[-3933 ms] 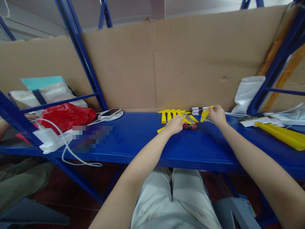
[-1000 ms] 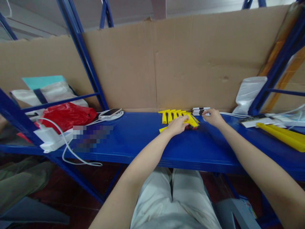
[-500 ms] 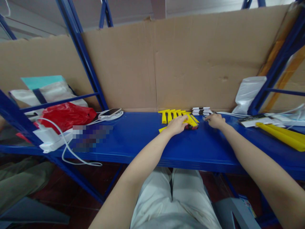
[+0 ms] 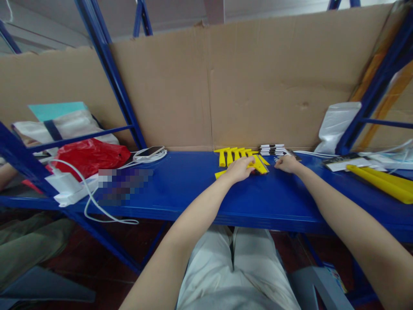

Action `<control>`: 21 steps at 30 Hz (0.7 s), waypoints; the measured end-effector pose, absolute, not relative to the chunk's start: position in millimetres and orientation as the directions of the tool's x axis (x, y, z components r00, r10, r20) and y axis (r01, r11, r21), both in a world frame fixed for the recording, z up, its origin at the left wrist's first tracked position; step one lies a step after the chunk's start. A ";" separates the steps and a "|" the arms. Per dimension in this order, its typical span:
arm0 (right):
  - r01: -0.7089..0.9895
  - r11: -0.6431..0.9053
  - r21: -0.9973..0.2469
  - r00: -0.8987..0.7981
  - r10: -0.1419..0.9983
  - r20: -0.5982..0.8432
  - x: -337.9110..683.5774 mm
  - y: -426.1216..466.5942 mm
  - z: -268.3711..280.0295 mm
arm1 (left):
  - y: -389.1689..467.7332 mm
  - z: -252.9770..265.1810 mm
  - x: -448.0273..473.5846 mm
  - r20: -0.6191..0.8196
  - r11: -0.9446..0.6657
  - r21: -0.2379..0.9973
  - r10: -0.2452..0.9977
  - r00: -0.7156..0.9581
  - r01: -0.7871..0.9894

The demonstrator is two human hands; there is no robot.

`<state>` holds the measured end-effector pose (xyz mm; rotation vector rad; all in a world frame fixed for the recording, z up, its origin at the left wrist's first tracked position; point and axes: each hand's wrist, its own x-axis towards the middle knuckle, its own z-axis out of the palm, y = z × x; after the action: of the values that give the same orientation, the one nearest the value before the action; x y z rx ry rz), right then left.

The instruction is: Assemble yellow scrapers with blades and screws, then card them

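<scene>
Held yellow piece (image 4: 260, 166) in left hand (image 4: 240, 169), pinched at near end, poking out to right of that hand. Kept right hand (image 4: 288, 164) curled low over blue shelf (image 4: 193, 193), just right of yellow piece; couldn't tell if grasping anything. Saw row of yellow T-shaped tools (image 4: 230, 157) just beyond left hand, yellow strip (image 4: 220, 175) partly hidden by left wrist. Spotted white packets (image 4: 272, 150) stacked just beyond right hand. Logged phone (image 4: 151, 151) well left of left hand, yellow sheet (image 4: 380, 183) well right of right hand.
</scene>
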<state>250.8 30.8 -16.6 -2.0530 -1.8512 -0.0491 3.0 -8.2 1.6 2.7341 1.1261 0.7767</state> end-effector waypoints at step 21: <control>0.563 0.242 -0.790 0.143 0.913 0.382 181.5 -7.7 10.8 | -10.2 -1.1 4.1 0.423 -0.769 0.167 0.621 0.660 0.617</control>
<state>181.5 -7.7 10.8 -1.4358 -1.5353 0.4490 4.1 -10.2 -1.1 2.8543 1.0642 0.7315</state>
